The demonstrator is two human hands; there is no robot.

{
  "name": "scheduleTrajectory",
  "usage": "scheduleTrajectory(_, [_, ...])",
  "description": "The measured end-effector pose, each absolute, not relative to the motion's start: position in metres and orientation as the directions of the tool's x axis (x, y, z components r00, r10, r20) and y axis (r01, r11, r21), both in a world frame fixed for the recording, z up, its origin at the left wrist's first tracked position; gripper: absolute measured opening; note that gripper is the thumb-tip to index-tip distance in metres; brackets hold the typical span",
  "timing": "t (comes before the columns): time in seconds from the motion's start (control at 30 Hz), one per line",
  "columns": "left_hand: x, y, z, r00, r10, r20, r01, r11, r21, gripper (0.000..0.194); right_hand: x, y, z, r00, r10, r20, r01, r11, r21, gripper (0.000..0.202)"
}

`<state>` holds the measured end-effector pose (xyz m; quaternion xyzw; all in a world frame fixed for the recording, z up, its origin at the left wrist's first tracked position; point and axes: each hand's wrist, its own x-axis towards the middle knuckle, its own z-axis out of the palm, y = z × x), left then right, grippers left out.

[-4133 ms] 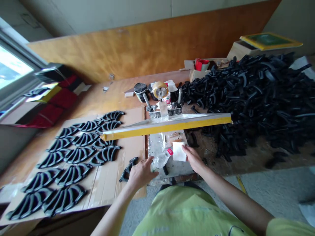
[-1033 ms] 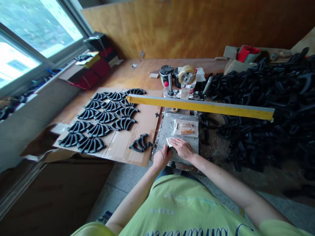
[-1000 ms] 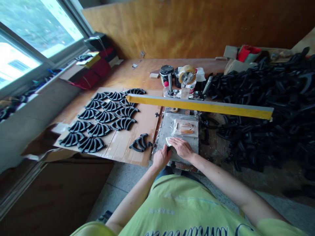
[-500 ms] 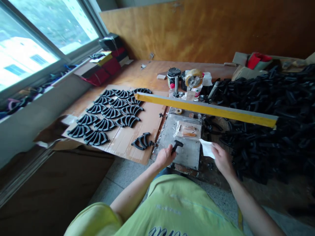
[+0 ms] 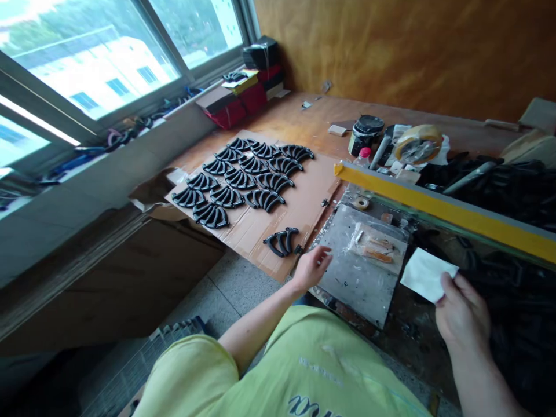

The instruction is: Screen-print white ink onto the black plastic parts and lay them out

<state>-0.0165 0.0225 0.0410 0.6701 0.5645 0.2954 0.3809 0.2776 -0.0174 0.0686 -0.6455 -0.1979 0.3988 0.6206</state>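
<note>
My left hand (image 5: 313, 267) hovers over the left edge of the grey metal plate (image 5: 354, 278), its fingers loosely curled and apart with nothing visible in them. Just left of it, a small group of black curved handle-like pieces (image 5: 281, 241) lies near the front edge of the cardboard sheet (image 5: 249, 246). Several more black curved pieces (image 5: 234, 178) are laid out farther back on that cardboard in fan-shaped groups. To the right of the plate, my right hand (image 5: 463, 304) pinches a white thin sheet (image 5: 428, 273), paper or cloth, by its right corner.
A yellow-edged bar (image 5: 452, 200) crosses above the bench at the right. Behind it are a black-lidded tub (image 5: 366, 133) and a tape roll (image 5: 417, 145). A clear packet (image 5: 376, 246) rests on the plate. Red boxes (image 5: 237, 110) stand by the window.
The black piece held in my left hand is out of it, and that hand is beside the small group. The view has swung left. My right hand still holds the white sheet.
</note>
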Motion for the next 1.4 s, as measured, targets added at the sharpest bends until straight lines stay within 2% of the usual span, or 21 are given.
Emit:
scheduleTrajectory(0.1, [-0.084, 0.022, 0.007, -0.15, 0.975, -0.165, 0.667, 0.223, 0.711, 0.027, 0.263, -0.008, 0.057, 0.565, 0.763, -0.313, -0.267, -0.19, -0.945, 0.041])
scheduleTrajectory(0.17, [-0.117, 0.02, -0.009, -0.287, 0.935, -0.207, 0.698, 0.352, 0.624, 0.026, 0.256, -0.003, 0.051, 0.532, 0.778, -0.333, -0.263, -0.222, -0.939, 0.041])
scheduleTrajectory(0.37, [-0.149, 0.023, -0.032, -0.379, 0.89, -0.254, 0.71, 0.455, 0.537, 0.029, 0.235, 0.008, 0.049, 0.445, 0.805, -0.392, -0.281, -0.29, -0.915, 0.045])
scheduleTrajectory(0.57, [-0.146, 0.036, -0.044, -0.339, 0.895, -0.289, 0.753, 0.442, 0.488, 0.03, 0.223, 0.009, 0.046, 0.42, 0.807, -0.415, -0.248, -0.337, -0.908, 0.045])
scheduleTrajectory(0.83, [-0.146, 0.042, -0.035, -0.283, 0.935, -0.213, 0.831, 0.35, 0.433, 0.028, 0.222, 0.007, 0.045, 0.388, 0.813, -0.435, -0.261, -0.355, -0.898, 0.043])
scheduleTrajectory(0.97, [-0.128, 0.048, -0.025, -0.164, 0.979, -0.123, 0.908, 0.198, 0.369, 0.032, 0.217, 0.008, 0.048, 0.379, 0.811, -0.445, -0.267, -0.364, -0.892, 0.045])
scheduleTrajectory(1.03, [-0.117, 0.055, -0.023, -0.093, 0.986, -0.136, 0.94, 0.132, 0.315, 0.032, 0.214, 0.009, 0.049, 0.371, 0.808, -0.458, -0.278, -0.374, -0.885, 0.048])
scheduleTrajectory(1.13, [-0.105, 0.067, -0.024, -0.08, 0.974, -0.21, 0.957, 0.134, 0.256, 0.03, 0.212, 0.009, 0.049, 0.371, 0.8, -0.472, -0.289, -0.384, -0.877, 0.05])
scheduleTrajectory(1.4, [-0.108, 0.066, -0.032, 0.003, 0.987, -0.158, 0.953, 0.045, 0.299, 0.037, 0.213, 0.008, 0.046, 0.379, 0.781, -0.496, -0.278, -0.415, -0.866, 0.053])
